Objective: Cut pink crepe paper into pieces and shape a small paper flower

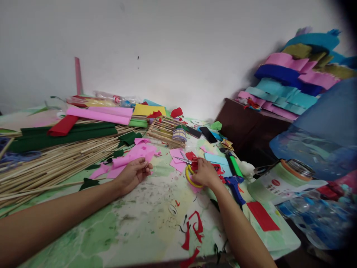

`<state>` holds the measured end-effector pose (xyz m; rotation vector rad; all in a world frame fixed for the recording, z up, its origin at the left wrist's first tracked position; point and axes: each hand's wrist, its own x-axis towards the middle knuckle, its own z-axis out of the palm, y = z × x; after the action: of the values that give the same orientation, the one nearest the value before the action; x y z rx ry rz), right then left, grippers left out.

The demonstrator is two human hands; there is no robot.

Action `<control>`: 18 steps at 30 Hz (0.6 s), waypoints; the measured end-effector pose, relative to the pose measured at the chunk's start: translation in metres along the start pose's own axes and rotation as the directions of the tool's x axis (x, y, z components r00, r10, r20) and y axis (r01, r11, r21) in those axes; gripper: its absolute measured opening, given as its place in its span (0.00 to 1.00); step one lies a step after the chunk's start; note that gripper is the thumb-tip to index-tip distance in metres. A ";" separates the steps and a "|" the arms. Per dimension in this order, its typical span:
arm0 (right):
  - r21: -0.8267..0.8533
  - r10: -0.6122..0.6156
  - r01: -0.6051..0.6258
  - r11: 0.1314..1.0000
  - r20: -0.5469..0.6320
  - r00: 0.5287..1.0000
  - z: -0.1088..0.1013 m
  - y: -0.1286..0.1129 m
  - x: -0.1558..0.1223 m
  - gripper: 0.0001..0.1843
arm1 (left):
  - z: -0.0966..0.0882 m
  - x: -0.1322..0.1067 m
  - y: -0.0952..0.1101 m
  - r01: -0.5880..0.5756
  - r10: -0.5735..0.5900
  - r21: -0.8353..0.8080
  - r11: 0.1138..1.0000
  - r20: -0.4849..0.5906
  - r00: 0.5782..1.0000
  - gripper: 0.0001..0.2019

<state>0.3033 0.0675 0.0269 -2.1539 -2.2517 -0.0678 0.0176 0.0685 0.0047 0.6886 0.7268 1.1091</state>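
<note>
My left hand (pixel 135 174) lies on the table with its fingers curled on the edge of a pink paper piece (pixel 134 154). My right hand (pixel 205 173) is closed on the yellow-handled scissors (pixel 188 168), whose blades point left over a small pink sheet (pixel 176 159). Red paper scraps (pixel 192 155) sit right by the scissors. More red offcuts (pixel 195 227) lie near the table's front edge.
A bundle of bamboo sticks (pixel 50 162), green and pink paper rolls (pixel 97 115) and a stick frame (pixel 164 130) fill the left and back. A blue glue gun (pixel 234 186), phones (pixel 208 134), a jar (pixel 295 169) and stacked coloured paper (pixel 292 82) are at the right.
</note>
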 end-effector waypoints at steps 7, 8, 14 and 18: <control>0.029 0.021 -0.022 0.999 0.007 1.000 -0.004 -0.005 -0.001 0.29 | -0.001 0.001 -0.002 -0.030 0.030 -0.018 0.999 0.014 0.999 0.06; 0.034 0.028 -0.028 0.999 0.006 1.000 -0.003 -0.006 -0.001 0.28 | -0.001 0.001 -0.002 -0.035 0.035 -0.021 0.999 0.017 0.999 0.06; 0.052 0.066 -0.065 0.997 -0.028 0.997 -0.003 -0.009 -0.002 0.23 | -0.001 0.002 -0.002 -0.021 0.023 -0.059 0.998 0.022 0.999 0.06; 0.079 0.103 -0.095 0.992 -0.101 0.990 -0.005 -0.007 -0.003 0.25 | -0.001 0.002 -0.001 0.017 -0.016 -0.087 0.996 0.013 1.000 0.07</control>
<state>0.2963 0.0642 0.0314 -2.1667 -2.0554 -0.0917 0.0174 0.0702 0.0027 0.6145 0.6685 1.1138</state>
